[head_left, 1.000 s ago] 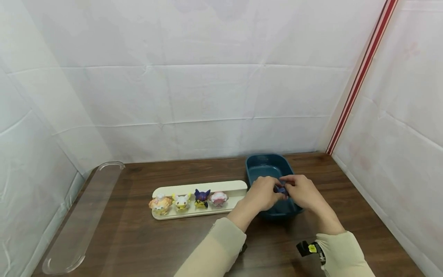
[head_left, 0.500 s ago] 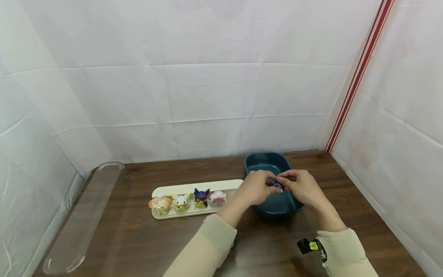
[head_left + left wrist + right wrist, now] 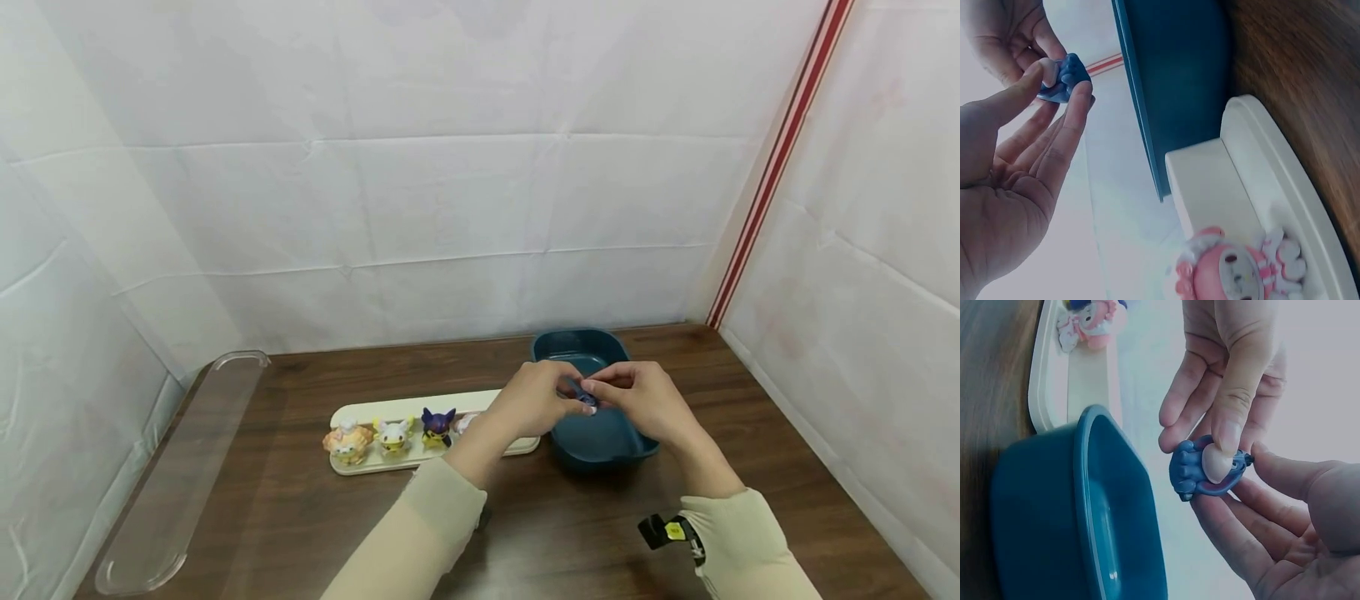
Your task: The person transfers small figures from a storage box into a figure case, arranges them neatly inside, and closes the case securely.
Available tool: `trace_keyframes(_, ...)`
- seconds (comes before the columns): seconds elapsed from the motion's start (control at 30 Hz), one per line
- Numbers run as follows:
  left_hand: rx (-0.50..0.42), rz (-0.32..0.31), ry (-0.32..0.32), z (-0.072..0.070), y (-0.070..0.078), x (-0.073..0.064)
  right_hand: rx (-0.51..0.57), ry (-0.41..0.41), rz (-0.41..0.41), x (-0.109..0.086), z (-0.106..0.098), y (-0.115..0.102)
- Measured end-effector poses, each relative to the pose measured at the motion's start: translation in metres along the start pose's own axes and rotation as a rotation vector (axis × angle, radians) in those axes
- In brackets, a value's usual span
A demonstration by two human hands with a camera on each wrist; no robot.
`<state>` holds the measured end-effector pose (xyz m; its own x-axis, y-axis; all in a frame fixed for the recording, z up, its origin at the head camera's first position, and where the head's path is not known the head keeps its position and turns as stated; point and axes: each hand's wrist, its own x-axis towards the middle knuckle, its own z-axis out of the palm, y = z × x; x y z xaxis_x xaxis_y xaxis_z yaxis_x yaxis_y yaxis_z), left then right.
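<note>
Above the left part of the blue bin (image 3: 603,446), both hands hold a small blue donkey-like figurine (image 3: 1188,470) with a pale muzzle. My left hand (image 3: 534,398) pinches it, the thumb on the muzzle in the right wrist view. My right hand (image 3: 645,400) pinches the figurine's other side between thumb and fingers. To the left lies a long cream tray (image 3: 427,404) bearing a row of figurines: an orange one (image 3: 348,444), a white and yellow one (image 3: 393,437), a purple one (image 3: 437,427) and a pink one (image 3: 1230,275), which my left arm partly hides in the head view.
A long clear plastic cover (image 3: 180,475) lies along the left side of the wooden table (image 3: 300,533). White sheets (image 3: 450,192) hang behind and at both sides. The tray's right end is close to the bin.
Both hands have moved left and slightly farther away with the blue figurine, from over the bin's middle towards its left side. My left forearm now covers part of the pink figurine.
</note>
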<state>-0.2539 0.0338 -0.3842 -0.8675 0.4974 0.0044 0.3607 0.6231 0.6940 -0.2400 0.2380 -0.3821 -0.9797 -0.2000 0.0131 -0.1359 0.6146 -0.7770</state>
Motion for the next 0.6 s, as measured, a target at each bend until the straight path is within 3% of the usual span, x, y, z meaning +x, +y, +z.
trace_keyframes(0.3, -0.01, 0.01, -0.012, -0.01, -0.007, -0.007, 0.071, -0.017, 0.012, 0.001, 0.008, -0.006)
trace_keyframes(0.6, 0.009, 0.012, -0.01, -0.025, -0.015, -0.021, 0.114, -0.081, -0.092, 0.005, 0.021, -0.011)
